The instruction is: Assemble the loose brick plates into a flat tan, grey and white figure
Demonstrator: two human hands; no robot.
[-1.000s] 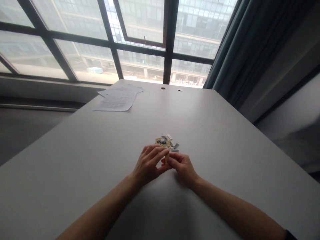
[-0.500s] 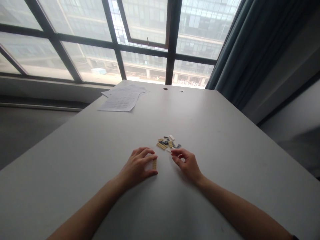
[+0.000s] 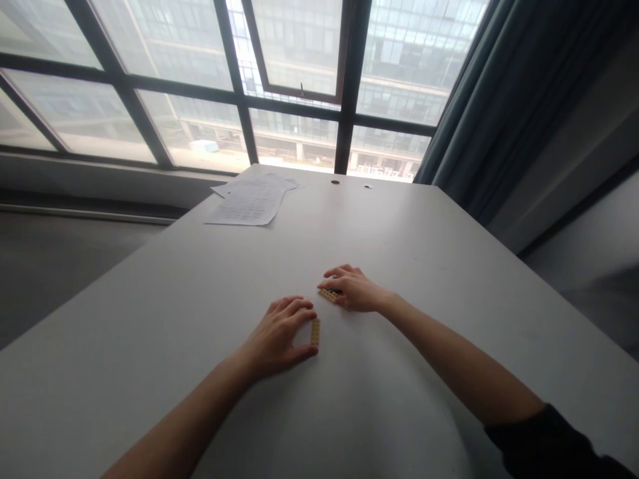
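My left hand [image 3: 282, 332] grips a narrow tan building-brick plate [image 3: 315, 331] at its two ends, between the thumb and fingers. The plate is upright in my view, close to the tabletop. Over the small pile of loose bricks reaches my right hand [image 3: 353, 289], its fingers stretched out and apart from the thumb. A tan studded plate [image 3: 328, 295] in the pile shows beneath those fingers, with a bit of a dark piece behind it. Most of the pile is hidden by this hand.
The white table [image 3: 389, 229] extends to the window [image 3: 294, 143]. Several printed sheets [image 3: 249, 203] lie at its far left. Two small round items, a dark one [image 3: 335, 181] and a lighter one [image 3: 368, 186], are near the far edge. A dark curtain [image 3: 464, 100] hangs at right.
My right hand has moved forward and left, from the pile's near right side to over it, covering most bricks. My left hand still holds the tan plate. The view has shifted slightly.
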